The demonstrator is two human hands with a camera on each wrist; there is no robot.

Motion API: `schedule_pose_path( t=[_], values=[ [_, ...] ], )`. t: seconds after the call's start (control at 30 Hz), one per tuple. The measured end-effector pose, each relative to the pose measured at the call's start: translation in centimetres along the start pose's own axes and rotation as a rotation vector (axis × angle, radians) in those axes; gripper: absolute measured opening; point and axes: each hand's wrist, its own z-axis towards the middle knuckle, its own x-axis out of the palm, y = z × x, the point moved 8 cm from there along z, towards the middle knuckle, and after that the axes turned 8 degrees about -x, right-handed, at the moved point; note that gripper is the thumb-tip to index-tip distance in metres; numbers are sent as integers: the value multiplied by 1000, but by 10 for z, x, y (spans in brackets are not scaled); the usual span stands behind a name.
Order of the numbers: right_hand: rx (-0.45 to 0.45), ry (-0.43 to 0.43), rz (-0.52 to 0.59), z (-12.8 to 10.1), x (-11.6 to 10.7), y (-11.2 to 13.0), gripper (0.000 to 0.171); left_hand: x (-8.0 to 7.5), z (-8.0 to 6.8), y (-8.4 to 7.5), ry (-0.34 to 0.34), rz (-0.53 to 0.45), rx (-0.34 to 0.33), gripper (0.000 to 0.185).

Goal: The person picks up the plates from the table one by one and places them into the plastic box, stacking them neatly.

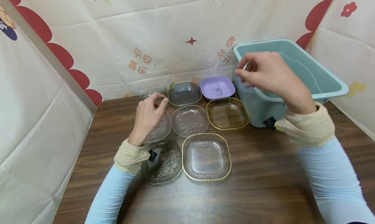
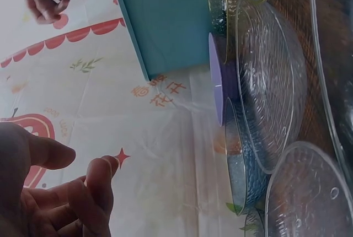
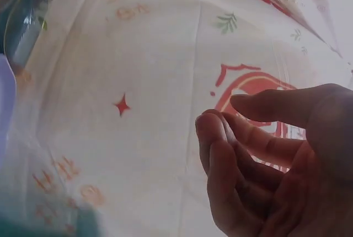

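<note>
My left hand (image 1: 147, 116) hovers over the left side of the dishes. Its fingers are loosely curled, and the left wrist view shows a gap between thumb and fingertips with nothing in it. Below it lies a clear dish (image 1: 164, 128), partly covered by the hand. My right hand (image 1: 269, 74) is raised over the near left rim of a teal plastic bin (image 1: 255, 110), fingers bent and thumb apart from them. In the right wrist view that hand (image 3: 265, 165) holds nothing.
Around them on the wooden table (image 1: 263, 185) are a purple dish (image 1: 217, 82), a dark blue-grey dish (image 1: 184, 95), an amber dish (image 1: 227, 115), a clear oval dish (image 1: 190, 120), a gold-rimmed square dish (image 1: 206, 157) and a dark round plate (image 1: 168, 164). A printed cloth (image 1: 175, 32) hangs behind.
</note>
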Motion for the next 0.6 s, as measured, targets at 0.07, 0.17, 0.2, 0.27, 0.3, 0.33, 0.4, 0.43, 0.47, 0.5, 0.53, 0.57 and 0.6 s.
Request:
schedule_pose_path(
  t=[0.07,0.17,0.2,0.27,0.3,0.33,0.4,0.43,0.47,0.5,0.53,0.57,0.6],
  values=[
    [-22,-25,13,-5,11,2,18,-1,1,1,-4,3,1,28],
    [-45,-55,57,-7,27,1,13,-4,1,0,-11,5,3,28],
    [-48,-56,74,-7,32,0,13,-5,2,0,-14,3,3,28],
    [-51,-48,88,-7,41,-1,12,-8,2,1,-26,2,3,28],
    [-49,-38,91,-7,45,-2,13,-10,3,1,-30,-3,1,28],
    [-45,-28,94,-6,49,-3,13,-12,4,2,-35,-7,-1,28],
    [-36,-11,99,-4,55,-6,14,-16,5,4,-49,-11,-6,29],
    [-36,-7,96,-3,57,-7,14,-18,6,6,-57,-10,-9,29],
    [-33,-4,95,-2,59,-8,14,-20,7,8,-63,-9,-13,30],
    [-31,-3,93,-1,61,-9,13,-22,8,10,-63,-15,-22,30],
    [-27,-1,95,0,64,-10,13,-25,8,12,-66,-19,-30,30],
    [-26,2,94,1,66,-11,12,-27,9,15,-67,-26,-39,31],
    [-25,6,97,1,68,-11,12,-29,9,17,-67,-35,-50,31]
  ],
)
